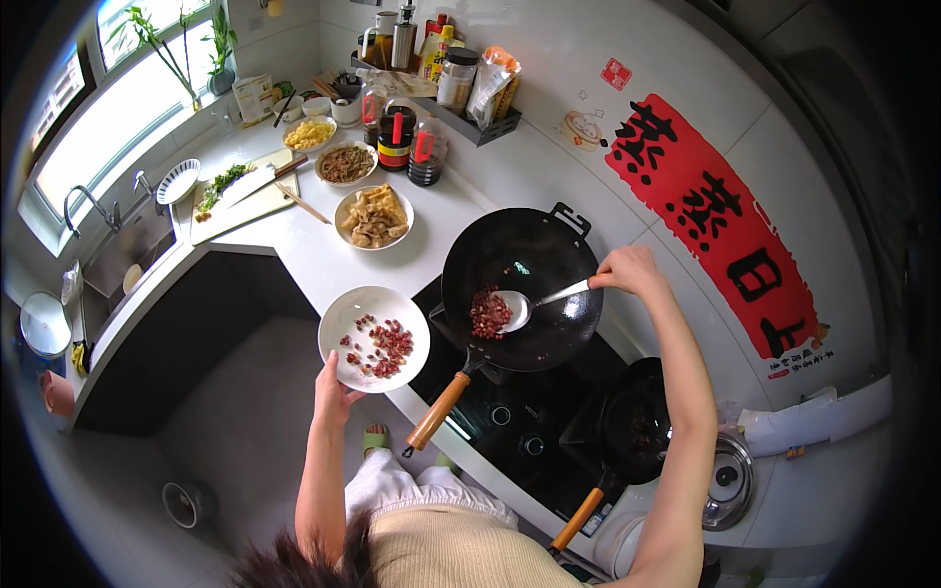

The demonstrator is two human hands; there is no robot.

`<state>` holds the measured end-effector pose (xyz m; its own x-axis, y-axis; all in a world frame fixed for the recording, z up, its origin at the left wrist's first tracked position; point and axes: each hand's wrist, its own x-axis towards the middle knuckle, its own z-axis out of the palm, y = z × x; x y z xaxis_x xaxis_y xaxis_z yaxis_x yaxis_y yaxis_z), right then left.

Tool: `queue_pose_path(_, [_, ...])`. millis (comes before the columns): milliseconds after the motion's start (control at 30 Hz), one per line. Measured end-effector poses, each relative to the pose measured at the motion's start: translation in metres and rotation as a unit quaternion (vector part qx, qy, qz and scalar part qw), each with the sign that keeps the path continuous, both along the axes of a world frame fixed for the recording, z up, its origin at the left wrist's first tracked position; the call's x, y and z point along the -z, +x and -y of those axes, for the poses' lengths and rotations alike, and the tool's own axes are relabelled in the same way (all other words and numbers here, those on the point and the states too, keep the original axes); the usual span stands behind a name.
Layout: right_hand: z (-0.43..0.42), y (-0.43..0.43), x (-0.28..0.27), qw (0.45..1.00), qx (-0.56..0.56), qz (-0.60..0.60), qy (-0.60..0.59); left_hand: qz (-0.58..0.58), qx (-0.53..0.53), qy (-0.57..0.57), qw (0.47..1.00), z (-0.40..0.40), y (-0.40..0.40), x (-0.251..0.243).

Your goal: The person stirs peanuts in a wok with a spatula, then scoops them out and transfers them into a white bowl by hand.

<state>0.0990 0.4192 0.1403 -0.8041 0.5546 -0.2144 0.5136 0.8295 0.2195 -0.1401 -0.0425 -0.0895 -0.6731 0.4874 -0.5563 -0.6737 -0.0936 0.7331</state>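
My left hand (336, 393) grips the rim of a white bowl (340, 316) beside the stove's edge. Red-skinned peanuts (391, 345) are scattered on the bowl's bottom. In my right hand (625, 272) is the handle of a metal cooking spoon (560, 294), whose broad end lies inside a black wok (537, 242). More red-skinned peanuts (487, 314) are heaped against the spoon in the wok. The wok stands on a black glass gas hob (478, 411), its wooden handle (439, 413) pointing toward my body.
Bowls of fried pieces (375, 217), minced food (346, 163) and yellow chunks (309, 135) stand left of the wok. A knife (276, 175) lies on the cutting board (253, 219). Sauce jars (397, 136) stand near the wall. A second pan (636, 422) is at right.
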Motion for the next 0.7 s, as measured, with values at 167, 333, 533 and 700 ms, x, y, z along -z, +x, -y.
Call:
queue_pose_path(167, [0.045, -0.040, -0.023, 0.999, -0.040, -0.027, 0.005, -0.002, 0.028, 0.013, 1.000, -0.011, -0.002, 0.009])
queue_pose_path(333, [0.093, -0.076, -0.046, 0.984, -0.133, 0.003, 0.120, 0.001, 0.042, 0.006, 0.999, -0.029, -0.001, 0.011])
queue_pose_path(533, [0.158, -0.119, -0.068, 0.965, -0.178, 0.073, 0.177, -0.002, 0.044, 0.002, 0.999, -0.048, -0.007, 0.012])
queue_pose_path(700, [0.181, -0.135, -0.066, 0.959, -0.199, 0.076, 0.189, -0.001, 0.034, -0.005, 0.999, -0.054, -0.012, 0.015])
